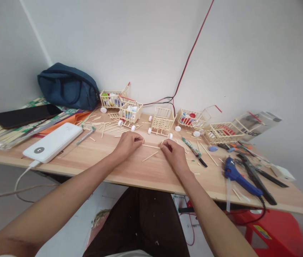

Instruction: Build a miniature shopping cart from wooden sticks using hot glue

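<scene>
My left hand (128,143) and my right hand (173,152) rest on the wooden tabletop (92,157), knuckles up and fingers curled. Between them lies a thin wooden stick (150,146); each hand pinches one end of it. A second loose stick (149,156) lies just in front of it. Behind the hands stands a small cart of sticks with white wheels (162,123).
More stick carts (130,113) stand along the wall. A blue glue gun (236,175), pliers (255,176) and a craft knife (194,151) lie at the right. At the left are a white power bank (53,141), a phone (25,115) and a blue bag (67,86).
</scene>
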Demonstrator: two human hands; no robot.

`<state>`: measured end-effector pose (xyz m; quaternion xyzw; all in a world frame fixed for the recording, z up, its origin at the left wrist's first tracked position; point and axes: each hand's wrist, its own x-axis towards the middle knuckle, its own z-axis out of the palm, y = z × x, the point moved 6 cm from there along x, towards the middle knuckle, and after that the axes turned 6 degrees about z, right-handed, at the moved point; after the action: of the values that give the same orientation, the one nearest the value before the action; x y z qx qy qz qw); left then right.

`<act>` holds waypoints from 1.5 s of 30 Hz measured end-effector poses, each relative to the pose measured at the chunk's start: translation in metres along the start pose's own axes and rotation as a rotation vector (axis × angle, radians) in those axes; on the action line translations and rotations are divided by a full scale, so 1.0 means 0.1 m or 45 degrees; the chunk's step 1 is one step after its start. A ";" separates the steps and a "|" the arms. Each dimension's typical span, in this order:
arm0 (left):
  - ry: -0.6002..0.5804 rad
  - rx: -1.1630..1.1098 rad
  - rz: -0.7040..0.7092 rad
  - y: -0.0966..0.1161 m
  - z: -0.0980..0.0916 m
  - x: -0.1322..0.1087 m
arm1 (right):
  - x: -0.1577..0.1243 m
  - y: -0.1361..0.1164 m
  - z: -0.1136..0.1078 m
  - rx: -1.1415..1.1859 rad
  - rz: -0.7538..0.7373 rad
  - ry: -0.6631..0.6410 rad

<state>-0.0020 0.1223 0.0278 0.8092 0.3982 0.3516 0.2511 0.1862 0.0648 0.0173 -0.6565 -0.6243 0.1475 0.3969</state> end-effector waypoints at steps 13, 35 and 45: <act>-0.003 -0.001 -0.028 0.02 -0.01 0.00 | 0.00 0.00 -0.01 0.025 0.016 0.014; 0.002 -0.004 -0.011 0.01 -0.01 0.01 | -0.01 0.02 0.01 -0.002 -0.026 -0.003; 0.013 -0.004 0.021 0.02 -0.01 0.00 | 0.00 -0.02 0.01 -0.025 -0.029 -0.011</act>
<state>-0.0020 0.1217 0.0298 0.8103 0.3923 0.3582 0.2474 0.1840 0.0646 0.0178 -0.6525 -0.6348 0.1396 0.3896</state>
